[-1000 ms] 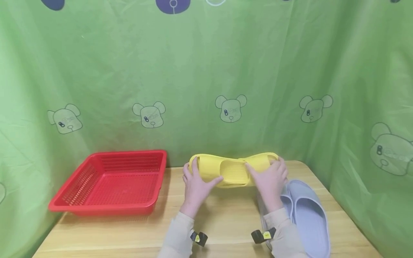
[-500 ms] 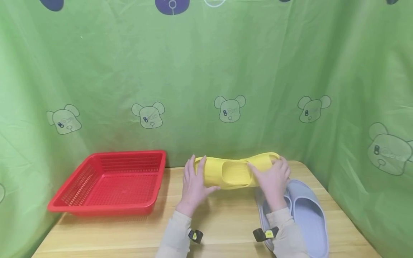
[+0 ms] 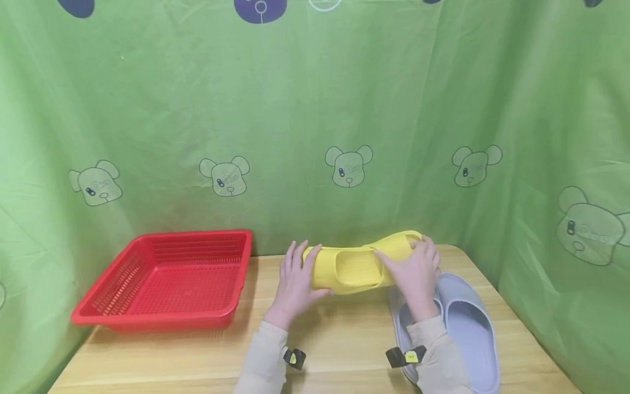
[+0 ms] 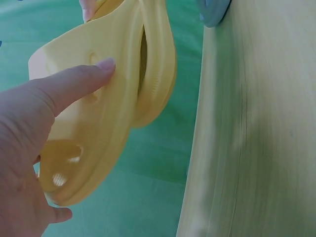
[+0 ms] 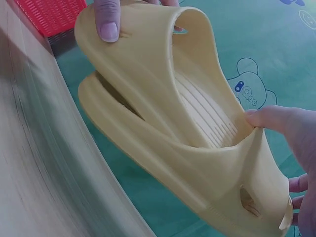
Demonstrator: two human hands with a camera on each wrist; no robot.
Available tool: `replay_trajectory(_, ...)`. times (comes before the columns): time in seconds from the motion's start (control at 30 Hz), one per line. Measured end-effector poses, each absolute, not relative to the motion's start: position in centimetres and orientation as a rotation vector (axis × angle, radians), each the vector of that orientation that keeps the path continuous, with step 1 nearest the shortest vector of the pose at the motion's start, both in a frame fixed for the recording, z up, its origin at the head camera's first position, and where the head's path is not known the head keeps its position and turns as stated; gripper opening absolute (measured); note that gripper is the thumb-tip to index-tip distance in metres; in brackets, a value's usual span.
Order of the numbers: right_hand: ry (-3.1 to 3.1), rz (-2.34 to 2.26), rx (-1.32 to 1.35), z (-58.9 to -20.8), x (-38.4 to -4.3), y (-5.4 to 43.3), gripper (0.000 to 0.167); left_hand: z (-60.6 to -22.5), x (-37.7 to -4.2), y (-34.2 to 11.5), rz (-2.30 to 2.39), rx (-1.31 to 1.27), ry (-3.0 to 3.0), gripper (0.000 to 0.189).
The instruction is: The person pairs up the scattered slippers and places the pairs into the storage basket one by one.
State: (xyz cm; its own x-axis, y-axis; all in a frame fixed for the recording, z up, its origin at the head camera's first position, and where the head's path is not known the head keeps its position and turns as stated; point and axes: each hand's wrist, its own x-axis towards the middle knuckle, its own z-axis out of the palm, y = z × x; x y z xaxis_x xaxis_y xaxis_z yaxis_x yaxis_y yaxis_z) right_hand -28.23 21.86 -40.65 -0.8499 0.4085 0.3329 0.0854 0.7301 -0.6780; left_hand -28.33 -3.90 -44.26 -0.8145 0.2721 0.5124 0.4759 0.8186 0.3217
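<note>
Above the counter [image 3: 197,361], left hand [image 3: 295,284] and right hand [image 3: 414,275] clamp fingers on nested yellow slide slippers [image 3: 359,267]. Even pressure should prevent separation.

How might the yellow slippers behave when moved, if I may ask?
The slippers likely bend without breaking, as the straps look like thick foam. They could slide apart, since they overlap without visible fastening. Rolling seems unlikely, given their broad, low shape.

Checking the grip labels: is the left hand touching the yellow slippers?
Touching. The left wrist view shows the left hand, its thumb laid against a yellow slipper.
</note>
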Motion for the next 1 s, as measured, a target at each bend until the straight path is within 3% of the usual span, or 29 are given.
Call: replay_trajectory(1.0,-2.425,0.916,-0.308,-40.97,-28.42,22.05,0.093,-44.43,-28.23,-3.75,-0.496,-0.61,-2.401,0.095)
